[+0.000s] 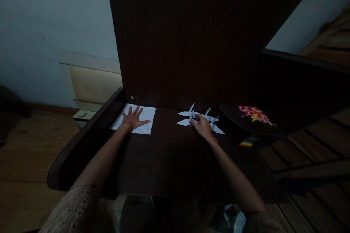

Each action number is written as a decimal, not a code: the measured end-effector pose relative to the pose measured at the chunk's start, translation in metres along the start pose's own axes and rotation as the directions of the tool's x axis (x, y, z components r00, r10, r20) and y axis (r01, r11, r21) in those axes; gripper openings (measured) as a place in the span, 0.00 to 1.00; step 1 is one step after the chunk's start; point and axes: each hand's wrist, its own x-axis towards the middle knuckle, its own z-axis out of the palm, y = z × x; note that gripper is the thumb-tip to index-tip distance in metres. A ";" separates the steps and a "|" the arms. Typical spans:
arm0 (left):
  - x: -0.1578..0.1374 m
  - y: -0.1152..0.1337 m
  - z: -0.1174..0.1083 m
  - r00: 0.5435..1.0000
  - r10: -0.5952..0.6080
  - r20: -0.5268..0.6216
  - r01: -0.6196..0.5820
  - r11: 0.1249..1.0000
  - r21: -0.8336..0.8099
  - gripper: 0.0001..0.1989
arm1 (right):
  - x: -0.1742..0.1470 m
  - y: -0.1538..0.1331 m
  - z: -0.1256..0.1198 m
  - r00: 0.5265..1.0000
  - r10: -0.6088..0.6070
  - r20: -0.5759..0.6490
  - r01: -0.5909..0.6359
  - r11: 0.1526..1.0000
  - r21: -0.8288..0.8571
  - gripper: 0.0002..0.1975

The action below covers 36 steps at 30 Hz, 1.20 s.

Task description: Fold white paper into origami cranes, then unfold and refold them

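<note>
My left hand (133,119) lies flat with its fingers spread on a square sheet of white paper (148,114) at the left of the dark wooden desk (161,156). To the right, several folded white paper cranes (183,122) stand close together near the back panel. My right hand (202,127) reaches in among them, thumb and fingers curled round the body of the front paper crane. The hand hides part of that crane and of those behind it.
A heap of small pink, red and yellow pieces (255,114) lies on a rounded side shelf (232,114) at the right. A tall dark panel (186,51) rises behind the desk. A raised side board (82,145) bounds the desk's left edge.
</note>
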 end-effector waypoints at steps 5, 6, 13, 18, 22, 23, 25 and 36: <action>-0.011 0.004 -0.003 0.968 0.107 -0.228 -0.113 0.994 -0.011 0.36 | 0.006 -0.006 0.006 0.997 0.081 0.014 -0.079 0.993 -0.088 0.15; -0.014 0.005 -0.003 0.945 0.146 -0.293 -0.150 0.989 0.006 0.33 | 0.007 -0.007 0.007 0.995 0.097 0.018 -0.095 0.990 -0.107 0.16; -0.024 0.010 -0.019 0.862 0.060 -0.503 -0.143 0.981 -0.128 0.26 | 0.010 -0.008 0.011 0.990 0.137 0.039 -0.127 0.973 -0.192 0.12; -0.036 0.010 -0.047 0.831 -0.124 -0.542 -0.005 0.973 -0.231 0.29 | 0.003 -0.001 0.013 0.989 0.136 0.057 -0.120 0.968 -0.220 0.14; -0.050 0.014 -0.042 0.949 -0.167 -0.269 0.102 0.965 -0.240 0.28 | -0.004 0.004 0.016 0.997 0.080 0.007 -0.077 0.978 -0.193 0.14; -0.054 0.015 -0.035 0.965 -0.141 -0.221 0.094 0.972 -0.214 0.28 | -0.005 0.005 0.017 0.998 0.058 -0.006 -0.058 0.981 -0.184 0.14; -0.060 0.018 -0.019 0.979 -0.106 -0.171 0.080 0.985 -0.156 0.30 | -0.006 0.003 0.017 1.000 0.012 -0.020 -0.014 0.989 -0.149 0.13; -0.079 0.040 -0.017 0.877 0.090 -0.472 -0.209 0.956 -0.207 0.28 | -0.034 -0.056 0.006 0.975 -0.176 -0.133 0.205 0.945 0.254 0.10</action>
